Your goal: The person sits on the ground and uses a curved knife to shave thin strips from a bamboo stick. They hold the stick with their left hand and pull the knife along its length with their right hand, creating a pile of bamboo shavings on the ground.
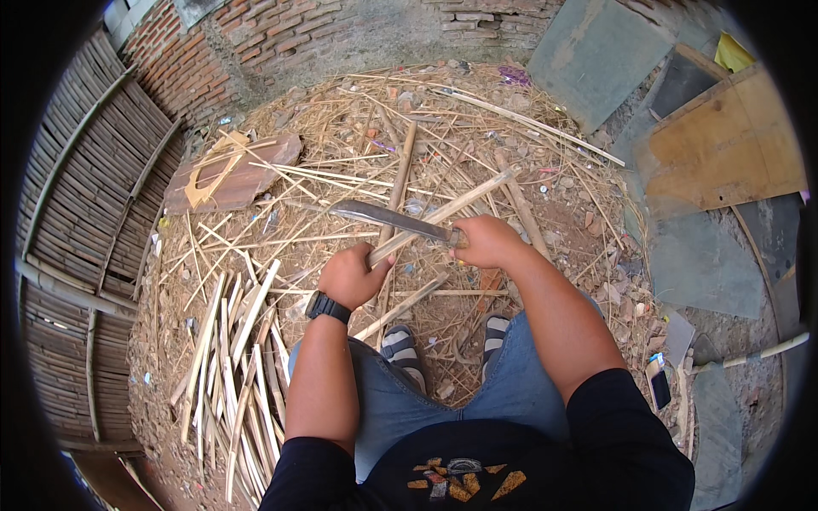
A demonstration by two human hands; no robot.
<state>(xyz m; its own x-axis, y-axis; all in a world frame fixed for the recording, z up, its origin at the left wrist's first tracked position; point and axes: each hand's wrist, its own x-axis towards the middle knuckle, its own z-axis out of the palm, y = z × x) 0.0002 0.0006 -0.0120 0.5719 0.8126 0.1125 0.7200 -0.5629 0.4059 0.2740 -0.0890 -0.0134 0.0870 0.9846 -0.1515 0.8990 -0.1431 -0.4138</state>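
Note:
My left hand (pixel 351 274) is closed around the near end of a pale split bamboo strip (pixel 460 203), which slants away to the far right. In my right hand (pixel 486 242) is the handle of a machete (pixel 388 220); its long dark blade points left and lies across the strip, though I cannot tell whether it touches. Beneath them a round wooden pole (pixel 402 175) runs along the ground. Another bamboo piece (pixel 400 308) rests on the ground by my left foot.
A heap of split bamboo strips (pixel 230 383) lies at the near left. Loose sticks and straw litter the dirt. A rusty sheet (pixel 264 170) lies at the far left. Bamboo fencing (pixel 77 187) stands left, a brick wall (pixel 315 43) behind, and boards (pixel 724 145) lean at the right.

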